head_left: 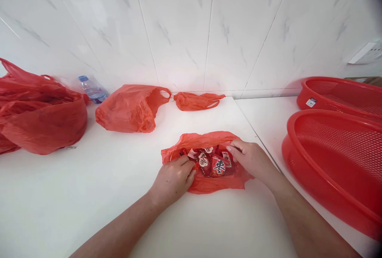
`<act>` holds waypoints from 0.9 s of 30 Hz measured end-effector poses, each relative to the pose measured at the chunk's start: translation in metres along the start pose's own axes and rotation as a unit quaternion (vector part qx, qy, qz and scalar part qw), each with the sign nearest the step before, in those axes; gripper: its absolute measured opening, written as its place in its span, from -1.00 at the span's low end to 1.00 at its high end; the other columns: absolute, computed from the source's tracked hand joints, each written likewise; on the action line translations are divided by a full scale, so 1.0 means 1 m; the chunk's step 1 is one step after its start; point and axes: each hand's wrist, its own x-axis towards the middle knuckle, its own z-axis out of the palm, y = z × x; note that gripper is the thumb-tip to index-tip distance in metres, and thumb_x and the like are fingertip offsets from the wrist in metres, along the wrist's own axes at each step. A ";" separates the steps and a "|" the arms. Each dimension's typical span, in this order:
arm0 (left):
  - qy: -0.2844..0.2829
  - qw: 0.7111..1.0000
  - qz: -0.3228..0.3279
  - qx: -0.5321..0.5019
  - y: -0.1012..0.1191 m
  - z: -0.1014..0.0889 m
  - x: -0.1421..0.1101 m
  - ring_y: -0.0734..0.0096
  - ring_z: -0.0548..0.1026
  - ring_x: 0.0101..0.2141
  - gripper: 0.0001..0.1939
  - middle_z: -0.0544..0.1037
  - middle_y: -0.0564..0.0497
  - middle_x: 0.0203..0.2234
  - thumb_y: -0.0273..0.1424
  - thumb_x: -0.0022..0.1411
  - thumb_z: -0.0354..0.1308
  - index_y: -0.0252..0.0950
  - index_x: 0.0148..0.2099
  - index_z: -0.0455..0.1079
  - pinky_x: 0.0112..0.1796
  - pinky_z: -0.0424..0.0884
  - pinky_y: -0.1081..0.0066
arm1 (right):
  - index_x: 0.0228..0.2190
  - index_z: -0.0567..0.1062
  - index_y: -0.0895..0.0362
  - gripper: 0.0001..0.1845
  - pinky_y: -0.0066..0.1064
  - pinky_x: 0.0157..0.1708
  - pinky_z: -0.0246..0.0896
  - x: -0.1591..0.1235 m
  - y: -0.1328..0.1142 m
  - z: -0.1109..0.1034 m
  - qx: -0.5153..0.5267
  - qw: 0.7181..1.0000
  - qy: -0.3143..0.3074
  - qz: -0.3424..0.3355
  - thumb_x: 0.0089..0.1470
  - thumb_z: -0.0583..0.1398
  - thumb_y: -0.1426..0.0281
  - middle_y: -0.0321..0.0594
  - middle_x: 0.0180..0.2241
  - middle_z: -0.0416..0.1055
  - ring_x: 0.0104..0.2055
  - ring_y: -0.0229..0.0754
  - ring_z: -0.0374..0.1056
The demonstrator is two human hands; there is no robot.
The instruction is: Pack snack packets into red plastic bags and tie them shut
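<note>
A thin red plastic bag (215,186) lies spread on the white table in front of me, its mouth facing up. Inside it are several small red wrapped candies (219,166), some with white labels and dark characters. My left hand (176,176) grips the bag's left side, fingers curled over the edge beside the candies. On the opposite side, my right hand (249,156) pinches the bag's upper right edge between thumb and fingers. Parts of the bag are hidden under both hands.
Two red perforated plastic baskets (288,150) stand at the right. Along the tiled wall lie a puffed red bag (125,108) and a flattened red bag (197,101). A large bundle of red bags (44,124) sits far left, near a clear bottle (93,90).
</note>
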 end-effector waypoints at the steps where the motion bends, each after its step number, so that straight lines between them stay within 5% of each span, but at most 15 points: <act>1: 0.004 1.000 0.007 0.001 0.000 0.000 0.000 0.48 0.38 -0.49 -0.78 0.45 0.01 -0.42 -0.45 0.26 -0.08 -0.29 -0.27 0.40 -0.54 0.26 0.48 | -0.62 0.24 0.08 -0.65 -0.43 -0.59 -0.03 -0.002 -0.001 -0.003 0.013 1.000 -0.015 -0.005 0.11 0.02 0.18 -0.39 -0.62 0.29 -0.59 -0.29 0.16; 7: 0.020 0.999 0.024 -0.006 0.000 -0.002 0.001 0.46 0.39 -0.48 -0.79 0.45 0.02 -0.44 -0.45 0.28 -0.08 -0.29 -0.26 0.40 -0.54 0.26 0.48 | -0.59 0.40 0.07 -0.79 -0.47 -0.62 -0.05 -0.019 -0.016 -0.005 0.066 0.978 -0.179 -0.088 -0.01 0.15 0.25 -0.39 -0.61 0.31 -0.59 -0.33 0.14; 11: 0.033 0.999 0.017 -0.019 0.001 -0.002 0.001 0.46 0.40 -0.46 -0.79 0.47 0.02 -0.43 -0.44 0.29 -0.07 -0.29 -0.25 0.41 -0.52 0.27 0.47 | -0.62 0.31 0.10 -0.80 -0.48 -0.62 -0.19 -0.031 -0.029 0.006 -0.060 0.973 -0.176 -0.139 -0.15 0.25 0.35 -0.39 -0.62 0.28 -0.58 -0.33 0.10; 15: 0.037 0.998 0.037 -0.030 0.001 0.000 0.001 0.43 0.43 -0.41 -0.80 0.48 0.02 -0.40 -0.44 0.29 -0.05 -0.28 -0.23 0.41 -0.46 0.33 0.45 | -0.64 0.24 0.14 -0.82 -0.44 -0.61 -0.28 -0.042 -0.036 0.015 -0.164 0.952 -0.168 -0.197 -0.13 0.12 0.58 -0.35 -0.58 0.30 -0.57 -0.34 0.07; 21: 0.012 0.998 0.055 -0.042 0.001 0.000 0.000 0.39 0.44 -0.39 -0.83 0.50 0.00 -0.37 -0.42 0.28 -0.01 -0.29 -0.20 0.41 -0.43 0.35 0.42 | -0.76 0.14 0.16 -0.65 -0.41 -0.65 -0.32 -0.046 -0.039 0.006 -0.054 0.943 -0.272 -0.184 -0.11 0.17 0.45 -0.39 -0.74 0.06 -0.65 -0.38 -0.09; 24: -0.017 0.997 0.052 -0.047 0.000 -0.001 0.000 0.36 0.44 -0.38 -0.85 0.50 -0.01 -0.35 -0.39 0.23 0.06 -0.28 -0.18 0.40 -0.45 0.34 0.42 | -0.69 0.31 0.11 -0.70 -0.44 -0.65 -0.17 -0.037 -0.035 0.005 0.009 0.966 -0.230 -0.120 0.01 0.13 0.31 -0.39 -0.67 0.23 -0.63 -0.35 0.07; 27: -0.033 0.997 0.056 -0.052 -0.002 -0.001 0.000 0.34 0.44 -0.37 -0.84 0.50 -0.03 -0.34 -0.38 0.20 0.11 -0.28 -0.16 0.40 -0.45 0.34 0.42 | -0.48 0.44 0.04 -0.82 -0.42 -0.50 0.11 -0.025 -0.026 0.009 0.003 0.992 -0.093 -0.085 0.08 0.08 0.30 -0.36 -0.44 0.43 -0.45 -0.27 0.29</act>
